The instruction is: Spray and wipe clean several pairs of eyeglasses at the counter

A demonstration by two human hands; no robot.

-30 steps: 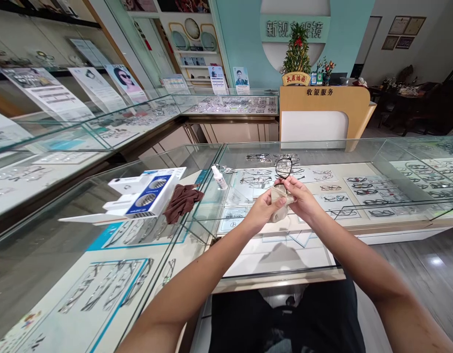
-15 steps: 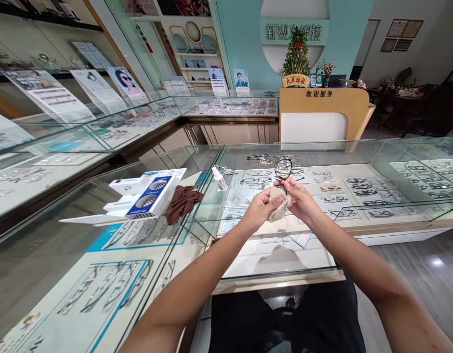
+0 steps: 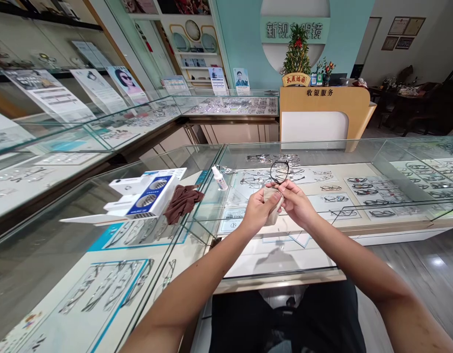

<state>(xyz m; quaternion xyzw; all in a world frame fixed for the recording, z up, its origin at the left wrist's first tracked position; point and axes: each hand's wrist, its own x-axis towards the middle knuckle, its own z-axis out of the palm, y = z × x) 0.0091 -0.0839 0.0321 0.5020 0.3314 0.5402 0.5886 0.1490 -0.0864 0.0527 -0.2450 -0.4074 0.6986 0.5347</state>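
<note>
A pair of dark-rimmed glasses (image 3: 280, 171) is held up above the glass counter, one round lens rising over my fingers; the other lens is hidden by cloth and fingers. My left hand (image 3: 260, 208) pinches a beige cloth (image 3: 273, 206), thumb pressed on its front. At the cloth's right edge, my right hand (image 3: 295, 200) grips the glasses between thumb and fingers. Left of my hands, a small white bottle (image 3: 219, 178) stands on the counter. A crumpled brown cloth (image 3: 183, 202) lies against an opened white and blue box (image 3: 149, 196).
The glass display counter (image 3: 248, 277) spans the front, with rows of eyeglass frames (image 3: 335, 198) beneath its top. Another glass case (image 3: 79, 299) runs along my left. Beyond stands a wooden cashier desk (image 3: 325, 98) with a plant (image 3: 297, 54) on it.
Both hands have shifted slightly left with the glasses and the beige cloth. The glasses' exposed lens has turned a little. The bottle, box and brown cloth have stayed put.
</note>
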